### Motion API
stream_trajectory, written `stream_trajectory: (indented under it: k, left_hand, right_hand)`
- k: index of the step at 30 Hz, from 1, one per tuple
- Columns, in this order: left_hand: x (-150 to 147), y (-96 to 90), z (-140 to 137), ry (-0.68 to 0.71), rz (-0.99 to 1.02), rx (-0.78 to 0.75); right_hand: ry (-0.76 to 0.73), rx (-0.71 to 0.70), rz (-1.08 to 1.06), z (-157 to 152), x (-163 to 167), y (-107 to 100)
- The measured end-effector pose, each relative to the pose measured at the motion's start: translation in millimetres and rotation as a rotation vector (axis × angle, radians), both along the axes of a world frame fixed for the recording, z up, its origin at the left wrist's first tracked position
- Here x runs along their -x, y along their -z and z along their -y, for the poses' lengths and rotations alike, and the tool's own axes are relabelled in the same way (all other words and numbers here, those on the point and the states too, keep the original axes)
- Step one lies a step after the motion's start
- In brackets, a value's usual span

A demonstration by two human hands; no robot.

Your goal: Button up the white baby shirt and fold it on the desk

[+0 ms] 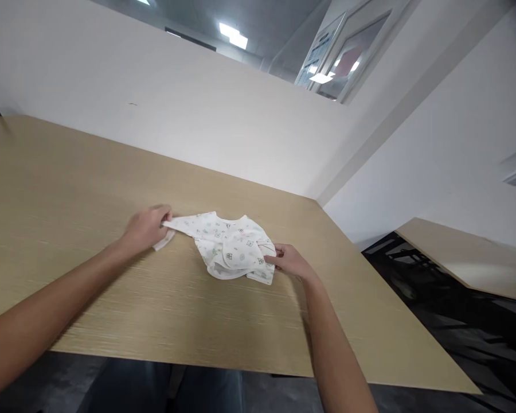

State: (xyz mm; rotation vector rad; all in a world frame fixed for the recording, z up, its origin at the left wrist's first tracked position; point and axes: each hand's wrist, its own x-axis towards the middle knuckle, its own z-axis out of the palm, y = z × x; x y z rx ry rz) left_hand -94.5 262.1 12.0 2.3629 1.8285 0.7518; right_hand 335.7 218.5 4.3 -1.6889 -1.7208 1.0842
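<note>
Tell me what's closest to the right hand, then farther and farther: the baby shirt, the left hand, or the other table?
1. Baby shirt: touching the right hand, just left of it.
2. Left hand: across the shirt, pinching its sleeve.
3. Other table: far off right, across the floor.

You have a single view, from the camera on your head, so nothing is shared with a second one. It looks forward and down over the tabletop, tilted so the far edge slopes down to the right. Both forearms run in from the bottom edge, and your left hand and right hand sit near the middle of the frame, at arm's length. Beyond the hands it faces a white wall, and right of your right hand it takes in a strip of dark floor.
</note>
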Motion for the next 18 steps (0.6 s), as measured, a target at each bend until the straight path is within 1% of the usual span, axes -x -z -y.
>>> stream_trajectory:
  k: [2, 3, 4, 7, 8, 9, 11, 13, 16, 17, 18]
  left_hand:
    - [2.1, -2.0, -1.7, 0.023, 0.032, -0.16]
    - [4.7, -2.1, -3.5, 0.051, 0.019, -0.195]
    - [8.3, -1.7, -5.7, 0.086, -0.01, -0.192]
    - [21.1, 1.1, -11.6, 0.18, -0.111, -0.042]
    - [24.3, 1.4, -12.5, 0.212, -0.125, 0.021]
    - [26.3, 1.0, -12.6, 0.25, -0.123, 0.079]
    - [25.3, -0.8, -10.8, 0.318, -0.072, 0.153]
    - [18.0, -0.5, -7.8, 0.326, 0.002, 0.175]
    - [2.2, 11.5, -5.9, 0.238, 0.051, 0.195]
    - [-2.3, 18.2, -6.6, 0.202, 0.051, 0.199]
    - [-5.9, 25.4, -7.9, 0.172, 0.051, 0.197]
  right_hand:
    - [-0.007, 0.006, 0.036, -1.4, -0.3, 1.2]
    - [0.001, -0.019, 0.054, -2.1, -0.1, 1.3]
    - [0.02, -0.068, 0.07, -2.6, 0.2, 1.1]
    - [0.128, -0.273, 0.099, -3.9, 0.3, -0.5]
    - [0.163, -0.32, 0.099, -4.2, -0.3, -0.8]
    - [0.187, -0.338, 0.096, -4.4, -1.3, -0.9]
    - [0.192, -0.299, 0.09, -4.3, -3.8, -0.2]
    - [0.15, -0.214, 0.094, -3.6, -5.8, 1.2]
    - [0.057, -0.081, 0.104, -3.5, -5.7, 3.5]
    - [0.031, -0.059, 0.107, -4.2, -5.4, 4.1]
    - [0.025, -0.072, 0.115, -5.3, -5.5, 4.4]
